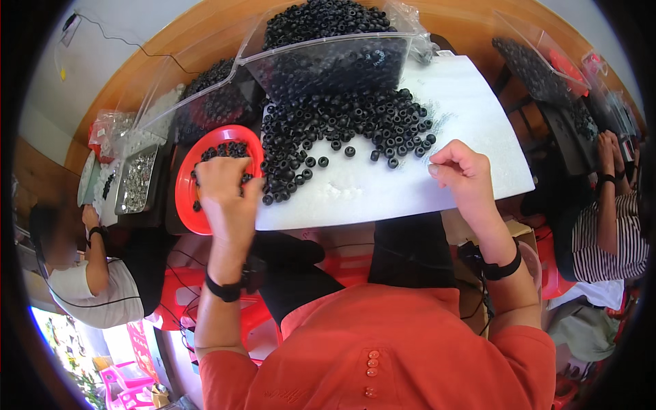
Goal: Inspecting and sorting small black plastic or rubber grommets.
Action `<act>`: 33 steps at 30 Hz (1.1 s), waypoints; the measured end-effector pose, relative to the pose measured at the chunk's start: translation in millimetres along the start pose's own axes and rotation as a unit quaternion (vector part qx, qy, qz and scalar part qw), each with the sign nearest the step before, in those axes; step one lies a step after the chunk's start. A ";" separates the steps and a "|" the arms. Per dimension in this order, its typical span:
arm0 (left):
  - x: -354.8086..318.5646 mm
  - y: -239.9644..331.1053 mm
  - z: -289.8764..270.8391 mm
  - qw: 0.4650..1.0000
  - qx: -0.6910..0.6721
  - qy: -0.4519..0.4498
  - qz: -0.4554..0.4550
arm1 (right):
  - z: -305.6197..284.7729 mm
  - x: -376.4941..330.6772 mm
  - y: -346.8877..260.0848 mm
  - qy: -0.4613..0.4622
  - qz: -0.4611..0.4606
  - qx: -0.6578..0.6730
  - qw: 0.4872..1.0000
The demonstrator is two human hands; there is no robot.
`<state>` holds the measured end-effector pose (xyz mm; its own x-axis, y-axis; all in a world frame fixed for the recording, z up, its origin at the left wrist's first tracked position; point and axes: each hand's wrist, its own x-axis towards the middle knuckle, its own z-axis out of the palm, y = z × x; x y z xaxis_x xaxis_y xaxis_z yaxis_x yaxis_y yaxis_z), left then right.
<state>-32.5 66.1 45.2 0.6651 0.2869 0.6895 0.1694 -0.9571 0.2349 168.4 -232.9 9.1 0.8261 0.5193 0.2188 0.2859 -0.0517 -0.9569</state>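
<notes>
Small black ring-shaped pieces (pixel 342 123), each with a hole, lie heaped and scattered on a white board (pixel 383 205). Over a red oval basin (pixel 184 183) at the board's left edge hovers my left hand (pixel 224 188). Its thumb and forefinger are apart, and black pieces in the basin show between them; the other fingertips are hidden. My right hand (pixel 466 171) is just above the board, right of the scattered pieces. Its thumb and fingers are pinched together, and I cannot make out whether anything small is between them.
A large clear tub (pixel 328 61) full of black pieces stands behind the heap. Another clear bin (pixel 219 85) is to its left. A metal tray (pixel 137 181) of small shiny parts lies farther left. Seated persons (pixel 102 273) (pixel 608 225) are on both sides.
</notes>
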 end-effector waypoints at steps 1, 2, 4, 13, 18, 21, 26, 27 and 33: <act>-3.1 14.2 10.7 0.999 -0.030 0.006 0.031 | 3.8 1.1 2.5 0.012 -0.062 -0.075 0.995; -6.8 32.0 24.2 0.993 -0.104 -0.017 0.052 | 7.3 2.1 4.1 0.024 -0.123 -0.151 0.981; -9.9 66.9 50.3 0.976 -0.195 -0.063 0.077 | 14.8 3.9 4.7 0.040 -0.189 -0.226 0.955; 14.5 121.0 119.4 0.977 -0.112 -0.092 0.157 | 32.8 10.2 -1.4 -0.003 -0.251 -0.451 0.856; 12.9 115.0 123.2 0.983 -0.087 -0.081 0.142 | 36.0 17.8 0.6 -0.027 -0.245 -0.462 0.852; 12.4 114.2 121.5 0.982 -0.104 -0.079 0.137 | 36.4 23.7 -1.2 -0.052 -0.241 -0.479 0.842; 11.2 104.4 114.6 0.983 -0.098 -0.088 0.127 | 32.9 26.7 -5.2 -0.100 -0.236 -0.507 0.823; 9.8 100.5 111.1 0.985 -0.095 -0.090 0.116 | 33.0 25.3 -5.8 -0.097 -0.240 -0.514 0.818; -3.4 95.0 93.9 0.982 -0.163 -0.019 0.092 | 35.2 19.7 -7.9 -0.100 -0.254 -0.535 0.800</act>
<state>49.6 -29.6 0.8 0.6899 0.1031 0.7166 -0.1942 -0.9272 0.3203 165.3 -192.3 14.2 0.4083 0.8249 0.3908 0.8999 -0.4357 -0.0205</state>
